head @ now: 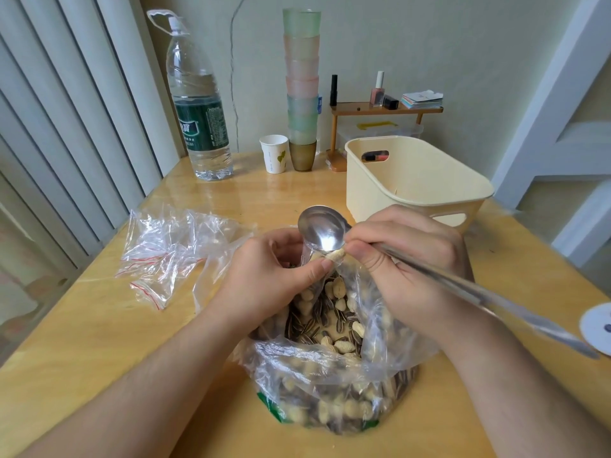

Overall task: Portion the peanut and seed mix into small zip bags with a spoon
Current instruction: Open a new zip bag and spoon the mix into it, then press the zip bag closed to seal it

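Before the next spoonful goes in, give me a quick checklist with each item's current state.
1. Small zip bag held by the left hand: ok.
2. Small bag's mouth open wide enough: cannot tell, fingers hide it.
3. Spoon gripped by the right hand: ok.
4. Spoon loaded: not ok, bowl looks empty; one peanut sits at its edge.
5. Big bag of mix open below the hands: ok.
6. Spare zip bags on the table: ok.

Single head-worn wide view, angled forward and down, close over the surface [99, 325]; wall behind.
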Available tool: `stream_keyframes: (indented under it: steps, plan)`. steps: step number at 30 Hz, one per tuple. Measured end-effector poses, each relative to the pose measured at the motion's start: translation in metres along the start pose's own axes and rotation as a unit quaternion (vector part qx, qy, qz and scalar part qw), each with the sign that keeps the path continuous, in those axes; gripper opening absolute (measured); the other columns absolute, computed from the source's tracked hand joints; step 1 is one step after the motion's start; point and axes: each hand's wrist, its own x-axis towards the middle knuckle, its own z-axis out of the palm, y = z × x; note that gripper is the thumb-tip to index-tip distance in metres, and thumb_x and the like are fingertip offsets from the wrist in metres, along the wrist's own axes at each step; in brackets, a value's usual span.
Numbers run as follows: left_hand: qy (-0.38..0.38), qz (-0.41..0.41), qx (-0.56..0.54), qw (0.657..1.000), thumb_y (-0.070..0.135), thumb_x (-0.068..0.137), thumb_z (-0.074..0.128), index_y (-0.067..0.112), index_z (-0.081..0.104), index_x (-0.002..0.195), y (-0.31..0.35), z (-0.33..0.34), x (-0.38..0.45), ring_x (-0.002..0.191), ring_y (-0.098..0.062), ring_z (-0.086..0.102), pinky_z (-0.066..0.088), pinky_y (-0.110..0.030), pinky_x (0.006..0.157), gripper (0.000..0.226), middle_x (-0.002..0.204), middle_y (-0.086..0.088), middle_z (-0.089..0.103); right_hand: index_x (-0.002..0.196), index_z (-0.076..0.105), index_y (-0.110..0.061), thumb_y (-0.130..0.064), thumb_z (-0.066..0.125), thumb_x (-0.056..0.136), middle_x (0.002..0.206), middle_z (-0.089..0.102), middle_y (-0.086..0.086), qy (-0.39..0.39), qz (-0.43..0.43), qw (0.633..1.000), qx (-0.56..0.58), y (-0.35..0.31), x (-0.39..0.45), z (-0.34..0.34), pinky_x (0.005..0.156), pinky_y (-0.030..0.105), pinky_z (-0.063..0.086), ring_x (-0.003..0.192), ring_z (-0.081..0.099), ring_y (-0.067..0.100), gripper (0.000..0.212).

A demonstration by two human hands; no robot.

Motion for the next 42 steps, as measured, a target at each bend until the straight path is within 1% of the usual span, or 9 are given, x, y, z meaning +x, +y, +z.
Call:
stream_keyframes:
  steps: [10, 15, 18, 25, 29, 32, 35, 39, 42]
  plan:
    - [0.047, -0.003, -0.161, 0.986, 0.018, 0.072, 0.089, 0.013, 0.069, 0.118, 0.000, -0.017, 0.005, 0.097, -0.019, 0.077, 0.061, -0.027, 0.085, 0.050, 0.101, -0.004, 0.081, 0.094, 0.080, -0.006, -0.014, 0.072, 0.098, 0.086, 0.070, 0.004, 0.073, 0.028, 0.997, -0.024, 0.009, -0.003, -0.003, 0.066, 0.039, 0.052, 0.079, 0.068, 0.021, 0.012]
    - [0.074, 0.023, -0.204, 0.976, 0.012, 0.072, 0.087, 0.009, 0.067, 0.115, -0.002, -0.020, 0.009, 0.066, 0.000, 0.061, 0.054, -0.018, 0.069, 0.048, 0.066, 0.016, 0.065, 0.093, 0.082, -0.015, -0.021, 0.077, 0.092, 0.087, 0.071, -0.002, -0.058, 0.023, 0.998, -0.019, 0.006, -0.004, 0.003, 0.065, 0.035, 0.053, 0.077, 0.067, 0.016, 0.008]
    - [0.088, 0.027, -0.193, 0.977, 0.036, 0.066, 0.099, 0.026, 0.075, 0.111, -0.004, -0.019, 0.010, 0.075, -0.022, 0.050, 0.050, -0.041, 0.075, 0.051, 0.079, -0.008, 0.054, 0.093, 0.082, -0.026, -0.023, 0.079, 0.091, 0.092, 0.070, -0.011, -0.170, 0.047, 0.984, 0.007, 0.006, -0.007, 0.006, 0.070, 0.026, 0.054, 0.080, 0.066, 0.007, 0.004]
    - [0.065, 0.033, -0.173, 0.982, 0.024, 0.069, 0.093, 0.026, 0.074, 0.106, 0.000, -0.015, 0.004, 0.081, -0.013, 0.065, 0.062, -0.040, 0.076, 0.042, 0.087, 0.000, 0.071, 0.103, 0.076, -0.043, -0.011, 0.070, 0.094, 0.104, 0.060, -0.022, -0.362, 0.135, 0.921, -0.058, 0.014, -0.014, 0.014, 0.096, 0.035, 0.049, 0.106, 0.056, 0.003, 0.034]
    - [0.042, 0.023, -0.185, 0.982, 0.022, 0.069, 0.091, 0.024, 0.075, 0.103, 0.007, -0.009, -0.001, 0.080, -0.031, 0.067, 0.062, -0.053, 0.073, 0.038, 0.093, -0.026, 0.069, 0.101, 0.079, -0.040, 0.005, 0.057, 0.085, 0.093, 0.065, -0.012, -0.232, 0.202, 0.952, 0.002, 0.010, -0.008, 0.011, 0.074, 0.019, 0.046, 0.079, 0.058, 0.006, 0.052]
    - [0.036, 0.011, -0.218, 0.975, 0.012, 0.069, 0.088, 0.014, 0.071, 0.106, 0.011, -0.004, -0.003, 0.075, -0.029, 0.072, 0.063, -0.035, 0.061, 0.040, 0.095, -0.019, 0.075, 0.103, 0.075, -0.041, -0.020, 0.073, 0.087, 0.086, 0.069, -0.006, -0.110, 0.271, 0.952, 0.093, 0.005, -0.002, 0.016, 0.071, 0.027, 0.053, 0.070, 0.061, 0.020, 0.026]
    - [0.034, 0.008, -0.256, 0.966, 0.012, 0.065, 0.093, 0.013, 0.071, 0.106, 0.012, 0.000, -0.002, 0.078, -0.031, 0.071, 0.064, -0.038, 0.065, 0.045, 0.100, -0.030, 0.070, 0.100, 0.075, -0.039, -0.039, 0.075, 0.086, 0.081, 0.072, -0.007, -0.064, 0.301, 0.939, 0.152, 0.001, -0.002, 0.025, 0.066, 0.035, 0.056, 0.066, 0.064, 0.015, 0.014]
    - [0.012, -0.003, -0.315, 0.949, 0.007, 0.070, 0.081, 0.006, 0.067, 0.107, 0.014, 0.000, 0.000, 0.072, -0.022, 0.074, 0.062, -0.031, 0.066, 0.039, 0.087, -0.014, 0.076, 0.090, 0.077, -0.040, -0.037, 0.075, 0.088, 0.069, 0.071, 0.005, 0.011, 0.319, 0.930, 0.180, -0.002, -0.001, 0.027, 0.060, 0.049, 0.058, 0.061, 0.062, 0.018, 0.004]
    - [0.013, -0.002, -0.304, 0.953, 0.009, 0.077, 0.078, 0.005, 0.069, 0.111, 0.013, -0.005, 0.002, 0.081, -0.024, 0.075, 0.062, -0.032, 0.079, 0.036, 0.092, -0.018, 0.078, 0.085, 0.078, -0.042, -0.022, 0.077, 0.093, 0.074, 0.074, 0.003, 0.038, 0.328, 0.920, 0.209, -0.001, 0.001, 0.025, 0.065, 0.048, 0.059, 0.064, 0.063, 0.019, 0.021]
